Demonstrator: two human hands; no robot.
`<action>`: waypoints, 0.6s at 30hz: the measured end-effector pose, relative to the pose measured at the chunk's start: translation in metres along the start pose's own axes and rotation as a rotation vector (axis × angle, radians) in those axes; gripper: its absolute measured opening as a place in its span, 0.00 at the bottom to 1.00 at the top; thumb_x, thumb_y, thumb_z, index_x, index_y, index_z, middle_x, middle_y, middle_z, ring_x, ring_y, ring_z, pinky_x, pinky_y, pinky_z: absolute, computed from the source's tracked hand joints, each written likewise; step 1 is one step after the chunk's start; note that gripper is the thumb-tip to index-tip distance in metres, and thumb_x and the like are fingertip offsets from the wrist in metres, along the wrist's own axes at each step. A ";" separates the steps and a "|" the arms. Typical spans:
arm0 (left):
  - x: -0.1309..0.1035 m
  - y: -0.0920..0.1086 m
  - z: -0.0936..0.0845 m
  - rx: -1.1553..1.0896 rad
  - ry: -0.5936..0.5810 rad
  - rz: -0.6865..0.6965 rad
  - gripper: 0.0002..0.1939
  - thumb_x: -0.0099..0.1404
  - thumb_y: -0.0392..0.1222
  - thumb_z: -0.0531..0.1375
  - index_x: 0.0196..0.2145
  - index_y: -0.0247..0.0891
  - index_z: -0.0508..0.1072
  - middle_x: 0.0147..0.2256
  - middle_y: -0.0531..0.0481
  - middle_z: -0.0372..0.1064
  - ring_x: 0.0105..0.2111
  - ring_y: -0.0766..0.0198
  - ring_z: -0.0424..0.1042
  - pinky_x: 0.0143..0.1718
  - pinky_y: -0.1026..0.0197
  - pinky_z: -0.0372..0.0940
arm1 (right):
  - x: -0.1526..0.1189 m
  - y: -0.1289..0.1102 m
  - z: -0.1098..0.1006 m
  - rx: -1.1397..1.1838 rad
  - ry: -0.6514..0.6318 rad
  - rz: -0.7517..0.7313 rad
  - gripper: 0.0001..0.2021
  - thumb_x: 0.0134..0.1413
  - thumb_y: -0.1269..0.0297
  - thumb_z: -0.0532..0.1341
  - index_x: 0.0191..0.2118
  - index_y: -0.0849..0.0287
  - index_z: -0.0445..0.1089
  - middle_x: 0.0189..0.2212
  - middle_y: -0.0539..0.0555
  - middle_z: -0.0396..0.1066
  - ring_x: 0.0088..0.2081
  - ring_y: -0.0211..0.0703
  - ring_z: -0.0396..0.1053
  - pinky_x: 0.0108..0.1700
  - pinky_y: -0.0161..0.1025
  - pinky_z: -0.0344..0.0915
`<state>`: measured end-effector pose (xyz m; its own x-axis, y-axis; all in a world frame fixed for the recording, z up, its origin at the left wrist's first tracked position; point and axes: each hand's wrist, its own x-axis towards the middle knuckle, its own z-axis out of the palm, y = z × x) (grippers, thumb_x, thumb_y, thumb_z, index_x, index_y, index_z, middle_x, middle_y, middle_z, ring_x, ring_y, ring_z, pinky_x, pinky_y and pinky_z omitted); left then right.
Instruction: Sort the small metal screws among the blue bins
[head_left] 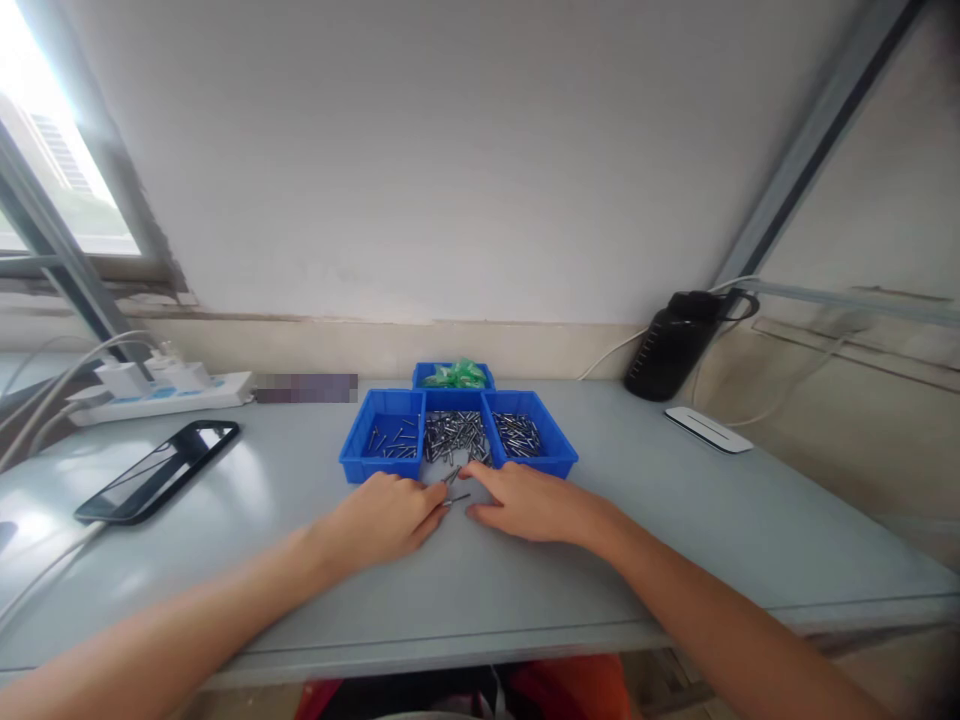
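The left hand (394, 508) lies low over the table, its fingers bunched close to the thumb; a thin silver metal screw (459, 498) juts past the fingertips, though whether it is pinched I cannot tell. The right hand (529, 502) faces it, thumb and extended index finger apart, the index fingertip at the near edge of a heap of silver metal screws (454, 432). The heap lies between a left blue plastic tray (379, 472), sparsely filled with screws, and a fuller right blue plastic tray (553, 464). Farther off, a small blue tray (418, 375) holds crumpled green plastic (461, 374).

The smooth grey tabletop (480, 590) carries a black smartphone (161, 470) and white power strip (172, 402) at left, a black bottle (667, 345) at far right. Behind stands a pale wall (450, 170), with a bright window (67, 170) at far left.
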<state>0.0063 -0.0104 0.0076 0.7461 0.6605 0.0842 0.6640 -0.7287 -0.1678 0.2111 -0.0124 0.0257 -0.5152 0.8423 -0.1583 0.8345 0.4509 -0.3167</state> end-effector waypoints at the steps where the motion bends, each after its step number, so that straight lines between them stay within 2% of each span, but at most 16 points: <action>1: 0.000 0.000 0.000 -0.001 0.001 0.002 0.13 0.68 0.43 0.44 0.35 0.37 0.65 0.23 0.49 0.69 0.23 0.60 0.71 0.23 0.63 0.60 | 0.000 0.000 0.000 0.009 -0.012 0.008 0.17 0.56 0.57 0.50 0.51 0.53 0.58 0.26 0.51 0.67 0.23 0.39 0.64 0.26 0.33 0.52; 6: 0.002 0.000 0.000 -0.002 0.021 0.014 0.14 0.69 0.43 0.43 0.33 0.37 0.64 0.24 0.49 0.70 0.23 0.61 0.71 0.23 0.63 0.60 | -0.001 -0.001 -0.002 0.041 -0.068 0.016 0.14 0.60 0.63 0.42 0.41 0.57 0.61 0.21 0.49 0.66 0.15 0.33 0.60 0.24 0.32 0.52; 14: 0.001 0.000 0.000 -0.011 0.045 -0.006 0.16 0.69 0.44 0.41 0.34 0.37 0.64 0.21 0.50 0.67 0.22 0.61 0.70 0.23 0.64 0.60 | -0.002 -0.001 -0.004 0.083 -0.079 -0.059 0.09 0.57 0.62 0.48 0.38 0.58 0.62 0.17 0.46 0.63 0.17 0.34 0.62 0.23 0.30 0.53; 18: 0.001 0.001 -0.004 -0.052 0.077 -0.008 0.15 0.69 0.44 0.42 0.35 0.37 0.64 0.23 0.51 0.68 0.23 0.63 0.70 0.24 0.65 0.60 | -0.002 -0.003 -0.005 0.024 -0.035 -0.086 0.08 0.57 0.63 0.50 0.37 0.58 0.64 0.20 0.48 0.65 0.20 0.35 0.63 0.25 0.31 0.52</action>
<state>0.0079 -0.0111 0.0114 0.7412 0.6516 0.1611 0.6699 -0.7334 -0.1155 0.2110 -0.0139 0.0313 -0.5917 0.7897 -0.1620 0.7821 0.5135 -0.3530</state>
